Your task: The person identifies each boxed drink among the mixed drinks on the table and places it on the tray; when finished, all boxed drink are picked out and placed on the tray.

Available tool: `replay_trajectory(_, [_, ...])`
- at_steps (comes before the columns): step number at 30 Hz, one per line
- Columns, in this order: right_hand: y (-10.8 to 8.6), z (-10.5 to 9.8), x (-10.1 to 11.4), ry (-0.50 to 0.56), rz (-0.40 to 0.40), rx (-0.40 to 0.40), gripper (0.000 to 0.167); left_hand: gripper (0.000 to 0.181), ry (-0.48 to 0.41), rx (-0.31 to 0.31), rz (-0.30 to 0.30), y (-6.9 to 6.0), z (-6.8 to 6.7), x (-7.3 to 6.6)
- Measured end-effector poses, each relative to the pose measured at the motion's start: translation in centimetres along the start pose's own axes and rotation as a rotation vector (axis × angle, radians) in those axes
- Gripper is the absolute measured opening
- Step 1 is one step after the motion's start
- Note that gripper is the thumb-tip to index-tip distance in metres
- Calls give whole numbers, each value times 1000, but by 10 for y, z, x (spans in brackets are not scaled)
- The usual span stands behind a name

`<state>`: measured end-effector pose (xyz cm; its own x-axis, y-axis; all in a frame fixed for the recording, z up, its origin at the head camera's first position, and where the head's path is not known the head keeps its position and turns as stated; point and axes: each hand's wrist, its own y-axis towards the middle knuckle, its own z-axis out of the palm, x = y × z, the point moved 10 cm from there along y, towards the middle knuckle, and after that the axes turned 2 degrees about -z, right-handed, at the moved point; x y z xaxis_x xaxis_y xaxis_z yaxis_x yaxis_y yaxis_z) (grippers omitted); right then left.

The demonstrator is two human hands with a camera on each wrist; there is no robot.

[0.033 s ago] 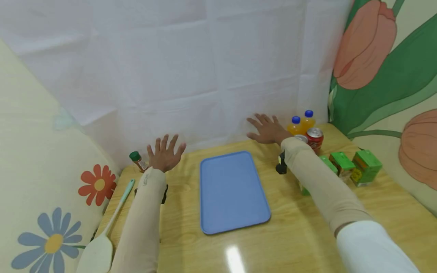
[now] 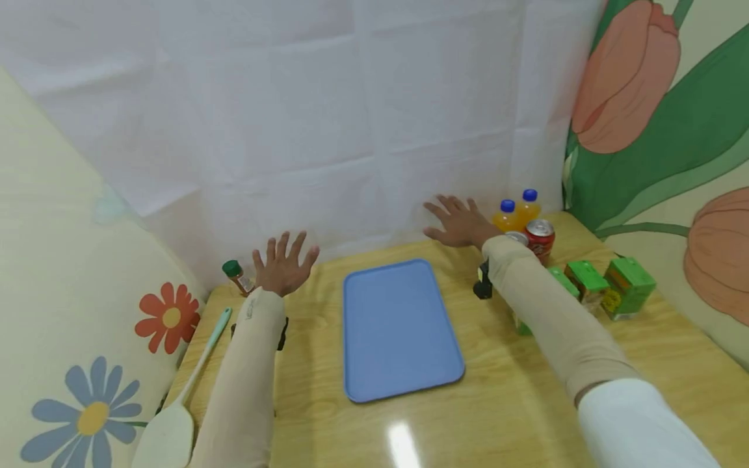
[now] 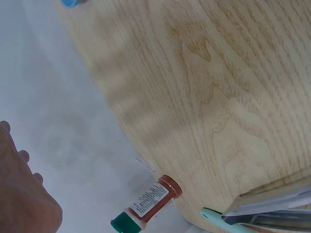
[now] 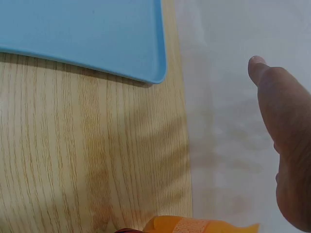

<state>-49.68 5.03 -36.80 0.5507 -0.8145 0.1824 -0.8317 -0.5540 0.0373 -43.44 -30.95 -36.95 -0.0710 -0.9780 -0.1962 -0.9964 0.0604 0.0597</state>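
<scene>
My left hand [image 2: 285, 268] is raised over the back left of the table with its fingers spread, holding nothing. Close by it stands a spice bottle [image 2: 238, 276] with a green cap and red contents. My right hand [image 2: 458, 223], also spread and holding nothing, hovers near the white cloth at the back, left of the orange drink bottles [image 2: 528, 206] with blue caps. Between and in front of the hands lies a blue rectangular tray [image 2: 400, 330], bare on top. In the right wrist view the thumb [image 4: 257, 68] points toward the cloth.
Beside the right forearm stand a red soda can [image 2: 539, 238], a second can partly hidden, and several green drink cartons [image 2: 628, 286]. A pale spatula [image 2: 170, 429] with a mint handle lies along the left edge. A white cloth [image 2: 304, 130] hangs behind the table.
</scene>
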Motion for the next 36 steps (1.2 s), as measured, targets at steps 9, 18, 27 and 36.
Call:
replay_trajectory(9, [-5, -16, 4, -56, -69, -56, 72, 73, -153, 84, 162, -17, 17, -34])
replay_trajectory(18, [-29, -44, 22, -105, -196, -76, 69, 80, -258, 463, 431, -71, 66, -67])
replay_trajectory(27, [-66, -54, 22, -124, -273, -121, 64, 83, -172, 476, 394, -95, 93, -69])
replay_trajectory(36, [-109, -77, 6, -137, -319, -221, 57, 84, -168, 431, 382, -100, 100, -71])
